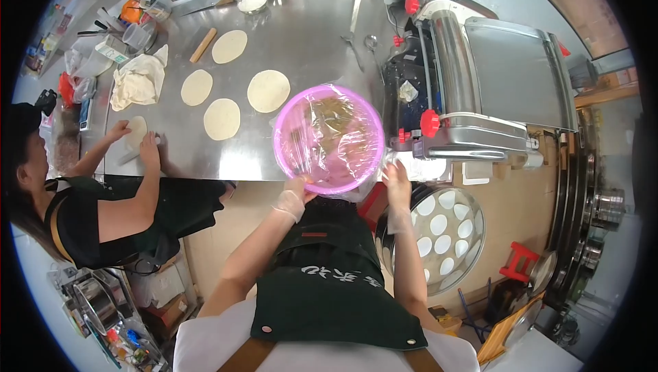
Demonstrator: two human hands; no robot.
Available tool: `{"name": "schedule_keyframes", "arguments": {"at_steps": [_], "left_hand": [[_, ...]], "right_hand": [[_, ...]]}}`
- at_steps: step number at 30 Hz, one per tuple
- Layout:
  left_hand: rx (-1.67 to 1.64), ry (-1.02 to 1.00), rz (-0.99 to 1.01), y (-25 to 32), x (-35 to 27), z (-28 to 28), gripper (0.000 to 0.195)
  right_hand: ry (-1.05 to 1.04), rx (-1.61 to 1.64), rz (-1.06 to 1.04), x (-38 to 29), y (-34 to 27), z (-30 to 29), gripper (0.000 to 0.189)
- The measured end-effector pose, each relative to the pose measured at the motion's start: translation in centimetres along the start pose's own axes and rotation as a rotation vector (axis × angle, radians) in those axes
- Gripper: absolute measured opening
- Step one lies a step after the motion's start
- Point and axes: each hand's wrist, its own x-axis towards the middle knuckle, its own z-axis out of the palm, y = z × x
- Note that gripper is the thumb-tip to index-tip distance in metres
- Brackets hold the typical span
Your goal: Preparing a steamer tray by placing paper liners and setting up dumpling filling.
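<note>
A pink plastic basin rests at the front edge of the steel worktable, its top covered with clear plastic film. Through the film a pinkish and greenish-brown filling shows. My left hand, in a clear disposable glove, grips the basin's near left rim. Gloved as well, my right hand is just off the near right side, fingers apart, beside loose film. Flat dough rounds lie to the left of the basin.
At left a co-worker handles a dough piece. A rolling pin, cloth and spoons lie on the table. A dough roller machine stands at right. Below it, a round metal tray holds several white discs.
</note>
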Motion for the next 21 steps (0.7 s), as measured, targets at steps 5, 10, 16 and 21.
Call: {"name": "schedule_keyframes", "arguments": {"at_steps": [5, 10, 16, 21], "left_hand": [[-0.014, 0.103, 0.077, -2.7, 1.0, 1.4, 0.023], [-0.118, 0.198, 0.179, -5.1, 0.1, 1.6, 0.008], [-0.148, 0.178, 0.115, -5.8, -1.1, 2.3, 0.012], [0.231, 0.110, 0.303, -6.0, -3.9, 3.6, 0.030]], "right_hand": [[-0.053, 0.370, 0.453, -0.9, 8.0, 4.8, 0.030], [-0.020, 0.412, 0.636, -3.4, 8.1, 6.1, 0.023], [-0.130, -0.095, 0.544, -3.8, 7.0, 5.2, 0.024], [-0.128, 0.366, 0.693, -3.7, 7.9, 5.6, 0.015]]}}
